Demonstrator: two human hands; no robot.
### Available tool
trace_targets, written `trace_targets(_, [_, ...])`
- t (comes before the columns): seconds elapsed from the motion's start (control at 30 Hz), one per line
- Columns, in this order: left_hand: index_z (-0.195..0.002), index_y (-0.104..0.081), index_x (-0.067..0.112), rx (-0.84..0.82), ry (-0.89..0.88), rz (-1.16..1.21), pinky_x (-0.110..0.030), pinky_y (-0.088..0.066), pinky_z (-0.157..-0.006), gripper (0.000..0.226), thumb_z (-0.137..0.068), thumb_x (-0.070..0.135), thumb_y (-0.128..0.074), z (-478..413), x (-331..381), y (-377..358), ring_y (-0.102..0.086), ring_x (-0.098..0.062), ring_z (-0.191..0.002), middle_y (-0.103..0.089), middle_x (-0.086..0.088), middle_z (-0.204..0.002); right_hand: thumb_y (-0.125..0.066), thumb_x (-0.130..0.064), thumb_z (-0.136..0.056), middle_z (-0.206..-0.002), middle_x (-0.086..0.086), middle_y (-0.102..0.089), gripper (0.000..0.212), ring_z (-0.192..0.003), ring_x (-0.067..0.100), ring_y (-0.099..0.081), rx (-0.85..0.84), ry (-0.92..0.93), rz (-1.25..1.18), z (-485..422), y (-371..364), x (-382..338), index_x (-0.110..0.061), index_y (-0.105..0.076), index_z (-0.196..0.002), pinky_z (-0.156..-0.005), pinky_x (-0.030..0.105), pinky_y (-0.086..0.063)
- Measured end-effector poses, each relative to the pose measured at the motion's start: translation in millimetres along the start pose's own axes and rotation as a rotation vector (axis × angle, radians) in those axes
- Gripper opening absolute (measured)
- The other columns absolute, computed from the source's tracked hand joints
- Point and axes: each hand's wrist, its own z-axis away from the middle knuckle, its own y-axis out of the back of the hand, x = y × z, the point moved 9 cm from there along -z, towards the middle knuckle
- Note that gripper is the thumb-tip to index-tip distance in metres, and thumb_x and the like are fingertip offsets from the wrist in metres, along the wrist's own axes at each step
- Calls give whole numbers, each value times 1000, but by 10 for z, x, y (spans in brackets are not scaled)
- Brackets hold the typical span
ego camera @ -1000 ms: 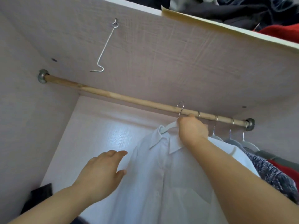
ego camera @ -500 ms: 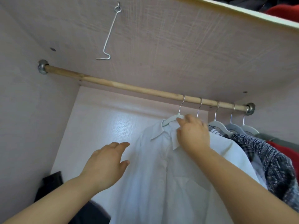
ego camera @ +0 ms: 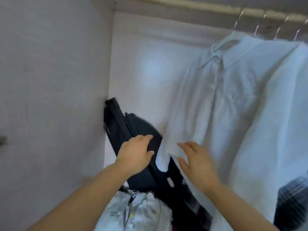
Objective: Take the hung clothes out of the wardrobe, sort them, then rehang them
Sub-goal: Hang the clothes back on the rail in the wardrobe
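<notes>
The white shirt (ego camera: 233,97) hangs on a pale hanger (ego camera: 223,43) from the wooden rod (ego camera: 200,6), at the left end of the row of wire hooks (ego camera: 257,29). My two hands are low, on both sides of its sleeve (ego camera: 176,130). The left hand (ego camera: 135,154) and the right hand (ego camera: 196,164) are both open, with loose fingers, and they hold nothing.

I think the step is to make the sleeve lie straight. For this I should take the cuff lightly and draw it downward, not sideways, so that the hanger does not slip from the rod.

The shirt is thin, soft cloth with a stiff collar and a chest pocket. Behind the sleeve a black hard thing (ego camera: 120,120) with straight edges leans in the corner; I cannot tell if my left fingers touch it. Below lies a crumpled patterned bundle (ego camera: 138,212).
</notes>
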Motion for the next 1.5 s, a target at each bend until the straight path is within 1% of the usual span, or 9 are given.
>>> trace_targets(0.13, [-142, -29, 24, -156, 130, -6, -39, -40, -97, 54, -92, 36, -48, 861, -501, -508, -47, -26, -118, -46, -5, -135, -72, -12, -78, -107, 14, -63, 41, -94, 33, -61, -100, 28, -121, 623, -628, -423, -4, -61, -117, -84, 42, -50])
trace_targets(0.27, [-142, -28, 24, -271, 280, -27, -35, -32, -100, 54, -93, 37, -45, 1838, -938, -862, -42, -24, -123, -42, -4, -139, -64, -20, -85, -120, 10, -57, 43, -107, 29, -55, -265, 64, -197, 1152, -1278, -806, -8, -56, -125, -94, 40, -45])
trace_targets(0.43, [-141, -27, 25, -422, 596, -54, -40, -36, -101, 53, -93, 37, -44, 3106, -1379, -1118, -41, -26, -123, -42, -3, -139, -51, -33, -92, -131, -2, -49, 45, -119, 16, -47, -497, 259, -283, 1762, -2001, -1423, -20, -45, -135, -100, 26, -34])
trace_targets(0.57, [-132, -37, 26, -376, 946, -67, -37, -37, -95, 45, -89, 36, -45, 4091, -1505, -1022, -45, -27, -120, -47, -3, -133, -45, -38, -94, -137, -7, -43, 47, -126, 11, -40, -689, 463, -334, 2282, -2391, -1890, -25, -38, -139, -104, 23, -30])
trace_targets(0.7, [-140, -30, 28, -322, 1271, -92, -34, -32, -102, 54, -91, 39, -47, 5191, -1277, -908, -40, -23, -128, -40, 1, -142, -52, -33, -90, -131, -4, -47, 46, -122, 15, -45, -832, 728, -395, 2890, -2534, -2398, -24, -45, -135, -101, 25, -33])
trace_targets(0.9, [-143, -26, 28, -158, 1765, -149, -35, -30, -104, 55, -93, 37, -45, 6806, -410, -501, -37, -21, -130, -38, 2, -144, -49, -34, -91, -131, -6, -45, 47, -122, 16, -43, -960, 1261, -450, 4105, -2233, -3293, -28, -40, -136, -99, 25, -31])
trace_targets(1.1, [-143, -27, 28, 73, 2145, -209, -35, -34, -103, 55, -93, 38, -46, 8092, 597, -7, -39, -20, -129, -39, 2, -143, -46, -32, -92, -134, -5, -44, 46, -123, 16, -42, -979, 1664, -504, 5278, -1524, -4163, -26, -39, -137, -100, 25, -31])
trace_targets(1.3, [-143, -27, 26, 296, 2360, -194, -34, -32, -103, 53, -94, 37, -45, 9119, 1280, 334, -38, -20, -129, -38, 3, -144, -44, -28, -92, -130, -5, -44, 46, -120, 15, -42, -967, 1915, -587, 6346, -726, -4974, -27, -36, -138, -100, 23, -32])
trace_targets(1.5, [-143, -27, 23, 475, 2442, -226, -33, -31, -103, 53, -95, 36, -44, 10215, 1650, 990, -37, -21, -129, -39, 1, -142, -45, -32, -93, -133, -6, -42, 47, -121, 14, -41, -890, 2078, -580, 7384, 48, -5869, -26, -35, -139, -99, 22, -31])
